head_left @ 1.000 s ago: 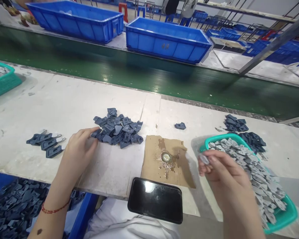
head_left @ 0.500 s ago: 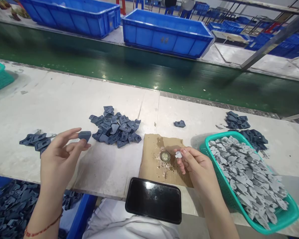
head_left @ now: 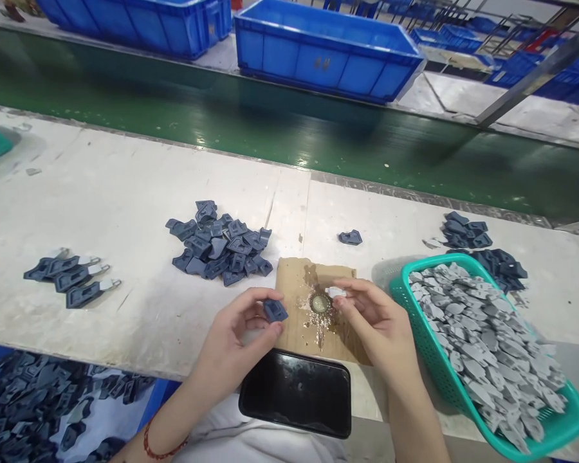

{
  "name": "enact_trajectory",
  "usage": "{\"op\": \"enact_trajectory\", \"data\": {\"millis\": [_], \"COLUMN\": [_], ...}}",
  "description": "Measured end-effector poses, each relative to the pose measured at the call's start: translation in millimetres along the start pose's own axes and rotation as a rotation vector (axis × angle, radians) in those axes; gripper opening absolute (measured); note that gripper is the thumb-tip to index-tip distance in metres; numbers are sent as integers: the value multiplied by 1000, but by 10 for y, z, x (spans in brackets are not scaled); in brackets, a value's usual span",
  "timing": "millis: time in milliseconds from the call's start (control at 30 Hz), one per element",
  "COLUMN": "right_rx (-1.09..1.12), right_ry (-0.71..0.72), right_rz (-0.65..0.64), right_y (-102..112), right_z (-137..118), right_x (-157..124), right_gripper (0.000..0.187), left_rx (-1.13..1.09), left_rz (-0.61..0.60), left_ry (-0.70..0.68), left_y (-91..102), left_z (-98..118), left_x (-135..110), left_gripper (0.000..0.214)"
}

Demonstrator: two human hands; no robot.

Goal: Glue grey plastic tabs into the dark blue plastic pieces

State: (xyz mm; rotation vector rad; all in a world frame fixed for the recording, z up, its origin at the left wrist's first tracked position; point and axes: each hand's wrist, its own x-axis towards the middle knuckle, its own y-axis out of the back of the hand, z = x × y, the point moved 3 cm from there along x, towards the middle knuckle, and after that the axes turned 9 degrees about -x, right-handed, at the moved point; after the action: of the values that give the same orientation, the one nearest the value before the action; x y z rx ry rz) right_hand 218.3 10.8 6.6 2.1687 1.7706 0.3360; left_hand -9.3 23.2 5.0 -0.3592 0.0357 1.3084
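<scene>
My left hand [head_left: 238, 334] pinches a small dark blue plastic piece [head_left: 275, 310] just left of a brown cardboard scrap [head_left: 299, 283]. My right hand [head_left: 374, 321] holds a small light grey piece [head_left: 336, 292] over a round metal cap [head_left: 320, 302] that sits on the cardboard amid glue stains. A pile of dark blue pieces [head_left: 219, 243] lies behind my left hand. A teal basket [head_left: 417, 334] filled with grey pieces [head_left: 482, 341] stands to the right of my right hand.
A black phone [head_left: 294, 392] lies at the table's near edge. Assembled blue pieces with grey tips [head_left: 70, 276] lie at left; more blue pieces [head_left: 482, 247] at right and one alone [head_left: 350, 237]. A green conveyor [head_left: 270, 128] and blue crates [head_left: 323, 54] run behind.
My left hand took a blue piece from the pile and brought it right to the cardboard. My right hand carried a grey piece from the basket to over the cap.
</scene>
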Motion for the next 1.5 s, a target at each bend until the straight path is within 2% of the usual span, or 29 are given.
{"op": "enact_trajectory", "data": {"millis": [100,200,300,500,700,867,1000,1167,1333,1400,1500], "right_rx": [6,-56,-126,-172,-316,-368,-382,-376,-364,-318,-115], "right_ry": [-37,31,76,70,233,328,318,304,242,192,69], "right_rz": [45,46,27,36,-20,-36,-16,-23,-31,13,95], "right_y": [14,32,39,25,-13,-31,-22,-28,-19,-6,9], "right_z": [23,33,54,64,-41,-76,-75,-79,-74,-81,-89], "right_x": [-17,-29,-51,-98,-101,-112,-131,-147,-134,-134,-150], "right_gripper": [13,10,15,11,12,13,11,9,7,7,2], "left_rx": [-41,-115,-151,-99,73,-76,-167,-139,-112,-84,-106], "left_rz": [-32,-38,-32,-29,2,7,16,26,4,-5,-19], "left_ry": [37,57,62,62,-58,-34,5,69,80,47,12], "left_y": [-57,-60,-51,-70,-73,-95,-120,-106,-85,-77,-76], "left_z": [-23,-55,-89,-127,-50,-62,-89,-111,-94,-77,-66], "left_x": [42,63,62,47,40,50,55,48,58,63,62], "left_gripper": [24,28,31,21,24,21,18,28,21,19,17]}}
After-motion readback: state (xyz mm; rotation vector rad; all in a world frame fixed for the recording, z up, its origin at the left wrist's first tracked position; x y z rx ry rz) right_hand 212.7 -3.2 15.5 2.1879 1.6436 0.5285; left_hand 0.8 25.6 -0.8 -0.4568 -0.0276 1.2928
